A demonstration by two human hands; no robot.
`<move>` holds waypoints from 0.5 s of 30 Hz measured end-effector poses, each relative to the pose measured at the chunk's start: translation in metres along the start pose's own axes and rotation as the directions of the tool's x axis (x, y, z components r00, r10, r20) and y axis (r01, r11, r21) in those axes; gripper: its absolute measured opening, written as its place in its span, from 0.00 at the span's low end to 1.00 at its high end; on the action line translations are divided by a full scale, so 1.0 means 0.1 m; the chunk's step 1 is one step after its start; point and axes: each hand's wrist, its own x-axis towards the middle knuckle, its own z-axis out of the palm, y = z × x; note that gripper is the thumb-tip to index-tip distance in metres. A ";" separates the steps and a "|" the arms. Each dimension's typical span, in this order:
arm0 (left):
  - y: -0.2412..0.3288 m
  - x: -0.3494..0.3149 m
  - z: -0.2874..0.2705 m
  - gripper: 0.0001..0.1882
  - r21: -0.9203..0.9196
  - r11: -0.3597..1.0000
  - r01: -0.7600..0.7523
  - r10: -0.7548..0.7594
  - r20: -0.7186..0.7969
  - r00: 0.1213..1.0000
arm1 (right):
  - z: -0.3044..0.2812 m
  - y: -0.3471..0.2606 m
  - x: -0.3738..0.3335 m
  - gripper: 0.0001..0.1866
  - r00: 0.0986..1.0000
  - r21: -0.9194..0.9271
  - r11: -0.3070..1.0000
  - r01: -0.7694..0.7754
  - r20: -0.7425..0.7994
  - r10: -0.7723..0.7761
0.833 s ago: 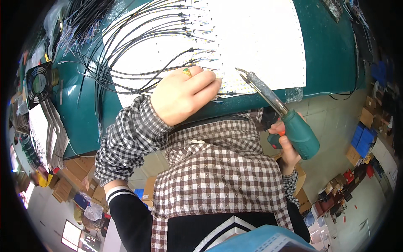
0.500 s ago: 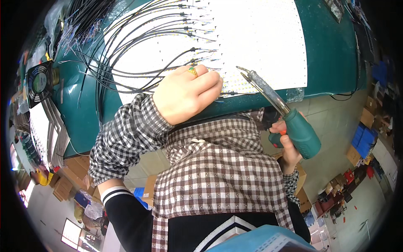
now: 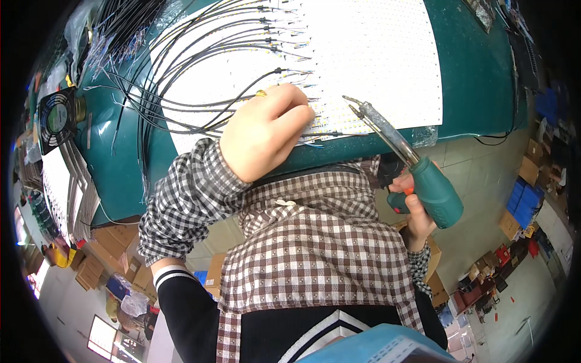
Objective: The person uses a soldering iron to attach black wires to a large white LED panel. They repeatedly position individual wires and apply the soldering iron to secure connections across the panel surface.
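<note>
My left hand (image 3: 260,133), wearing a gold ring, is bent over the white LED board sheet (image 3: 387,66) at its near edge. Its fingers are curled and pressed together among black cables (image 3: 254,97); the fingertips are partly hidden, so what they pinch does not show. One black cable end (image 3: 330,134) comes out beside the hand at the edge of the sheet. In my right hand (image 3: 417,221) is a green-handled soldering gun (image 3: 439,193), gripped by its handle. Its metal tip points up and left over the sheet, a little right of my left hand.
A green tabletop (image 3: 472,91) lies under the sheet. Bundled black cables with thin coloured wires (image 3: 115,42) are at the far left. A small black fan (image 3: 57,118) stands at the left edge, above stacked white sheets (image 3: 72,187). Cardboard boxes (image 3: 109,248) sit below the table.
My left hand has turned and its fingers have drawn slightly left and up. The near cable end has shifted left. My right hand and the soldering gun have hardly moved.
</note>
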 end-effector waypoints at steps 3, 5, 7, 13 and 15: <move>0.07 0.04 0.06 0.08 -0.015 0.996 0.087 -0.088 -0.056 0.995 | -0.02 -0.01 0.04 0.32 0.999 -0.028 0.999 0.027 0.039 -0.026; 0.11 0.04 0.07 0.08 -0.079 0.983 0.168 -0.174 -0.071 0.982 | -0.03 -0.02 0.04 0.32 0.998 -0.038 0.998 0.040 0.054 -0.038; 0.12 0.04 0.10 0.07 -0.117 0.970 0.214 -0.225 -0.087 0.970 | -0.02 -0.02 0.02 0.32 0.999 -0.027 0.999 0.027 0.042 -0.026; 0.15 0.09 0.14 0.06 -0.114 0.957 0.266 -0.280 -0.127 0.952 | -0.07 -0.05 -0.05 0.37 0.997 0.002 0.997 -0.071 0.020 0.071; 0.15 0.09 0.17 0.05 -0.137 0.956 0.257 -0.278 -0.163 0.947 | -0.11 0.01 -0.11 0.40 0.997 0.023 0.997 -0.072 -0.004 0.072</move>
